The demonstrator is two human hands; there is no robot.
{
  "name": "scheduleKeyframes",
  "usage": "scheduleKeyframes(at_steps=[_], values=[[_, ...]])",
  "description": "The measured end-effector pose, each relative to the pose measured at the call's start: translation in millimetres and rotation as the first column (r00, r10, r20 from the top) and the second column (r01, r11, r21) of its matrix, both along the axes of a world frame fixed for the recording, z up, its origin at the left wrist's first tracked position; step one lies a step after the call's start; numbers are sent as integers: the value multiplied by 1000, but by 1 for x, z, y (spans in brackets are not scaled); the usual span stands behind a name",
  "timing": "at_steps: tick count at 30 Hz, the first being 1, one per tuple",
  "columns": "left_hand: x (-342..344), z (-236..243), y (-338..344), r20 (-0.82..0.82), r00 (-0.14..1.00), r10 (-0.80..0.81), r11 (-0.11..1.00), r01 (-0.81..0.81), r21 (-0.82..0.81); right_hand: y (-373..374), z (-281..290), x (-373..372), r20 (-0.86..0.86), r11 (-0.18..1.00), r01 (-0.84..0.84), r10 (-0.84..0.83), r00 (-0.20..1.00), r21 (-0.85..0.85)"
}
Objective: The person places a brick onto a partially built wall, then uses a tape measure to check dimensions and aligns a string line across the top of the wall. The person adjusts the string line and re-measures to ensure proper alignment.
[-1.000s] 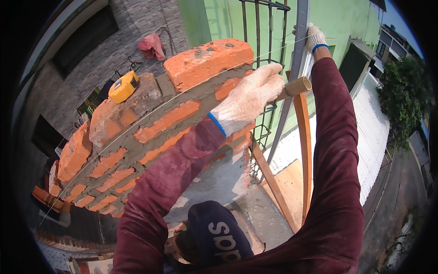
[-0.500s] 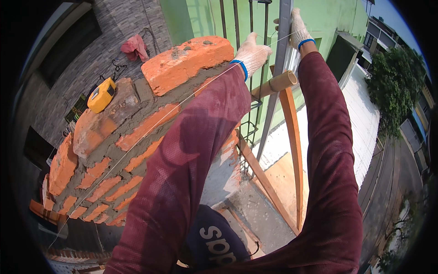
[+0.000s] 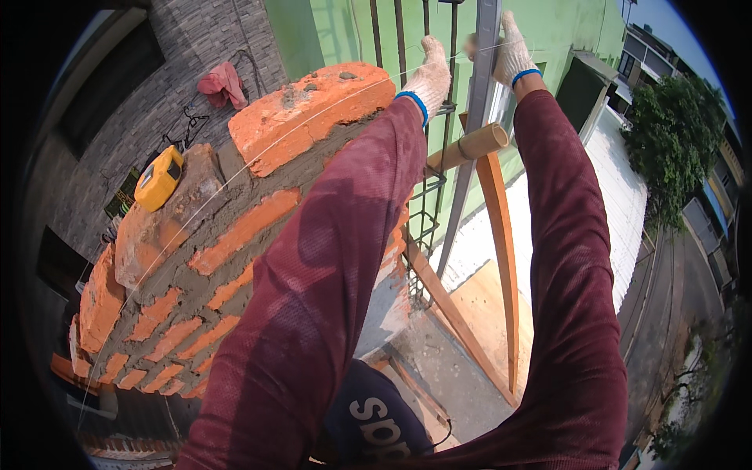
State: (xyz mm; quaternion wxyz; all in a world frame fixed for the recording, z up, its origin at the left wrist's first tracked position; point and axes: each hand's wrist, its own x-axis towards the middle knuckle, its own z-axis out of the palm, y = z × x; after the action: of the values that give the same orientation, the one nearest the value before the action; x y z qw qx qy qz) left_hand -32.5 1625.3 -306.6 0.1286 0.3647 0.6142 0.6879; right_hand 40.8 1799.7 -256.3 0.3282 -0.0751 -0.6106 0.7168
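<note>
String (image 3: 251, 165) is run across the top brick (image 3: 317, 117) toward the grey post (image 3: 482, 86), the grip of left hand (image 3: 429, 77) near rebar (image 3: 400, 43) and right hand (image 3: 514, 58) beside post not discernible, and could be pulled askew if snagged on brick's rough edge.

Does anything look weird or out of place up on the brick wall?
A yellow tape measure sits on a stained brick, an odd spot for a tool. Mortar lumps sit on top of the orange brick, as if spilled.

bright daylight | left hand (image 3: 429, 77) sunlit, sleeve (image 3: 329, 251) part-shadowed | white roof (image 3: 624, 196) glares — nearly washed out | rim black — edges bend
</note>
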Motion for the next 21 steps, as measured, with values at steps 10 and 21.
scheduleKeyframes(at_steps=[10, 21], values=[[-43, -10, 22, -422, 906, 13, 908, -187, -375, 1, -3, -13, -89, 998, -36, 31, 996, -59], [21, 14, 0, 129, 984, 125, 968, -149, 200, 19, -14, 15, -107, 835, 407, -397, 912, 371]])
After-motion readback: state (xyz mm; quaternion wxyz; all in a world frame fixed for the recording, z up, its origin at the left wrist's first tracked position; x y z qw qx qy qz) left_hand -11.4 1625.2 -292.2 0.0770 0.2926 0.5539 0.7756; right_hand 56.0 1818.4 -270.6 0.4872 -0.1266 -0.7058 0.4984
